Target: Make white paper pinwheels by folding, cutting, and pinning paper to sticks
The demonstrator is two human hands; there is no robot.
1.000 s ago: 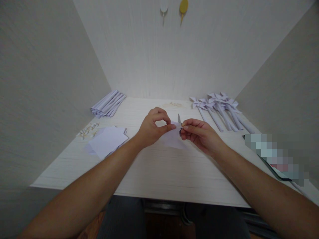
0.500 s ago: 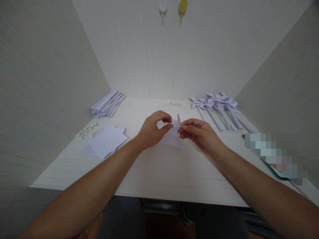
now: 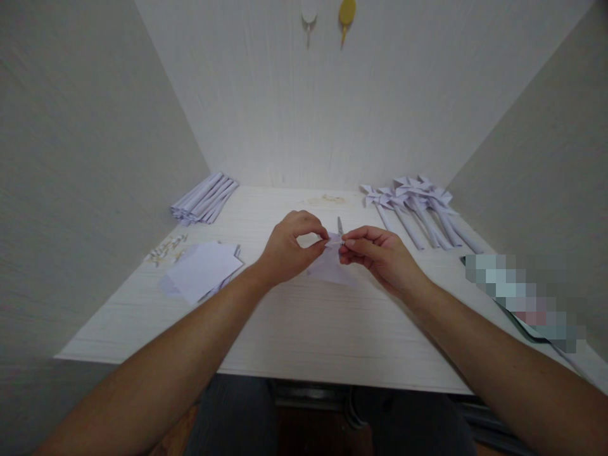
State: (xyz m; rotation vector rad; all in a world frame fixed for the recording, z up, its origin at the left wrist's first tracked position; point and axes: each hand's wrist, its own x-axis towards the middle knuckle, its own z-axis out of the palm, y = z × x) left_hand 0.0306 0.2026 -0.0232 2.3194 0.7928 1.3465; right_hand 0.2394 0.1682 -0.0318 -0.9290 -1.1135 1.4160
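Note:
A thin white sheet of paper is between my hands over the middle of the table. My left hand is closed in a pinch at the paper's upper left part, thumb and forefinger meeting there. Facing it, my right hand has its fingertips closed on a slim metal blade-like tool, whose pointed end sticks up past the fingers. Its lower part is hidden by the right fingers, so I cannot tell its exact kind. A small pale bit at the right fingertips is too small to name.
On the white table, rolled paper sticks lie back left, near small whitish pieces and stacked paper squares. Paper pinwheels lie back right. A blurred flat object is at the right edge. Walls enclose the back and sides.
My left thumb and forefinger have come together on the paper from a slightly parted position. My right hand has barely moved and still grips the metal tool.

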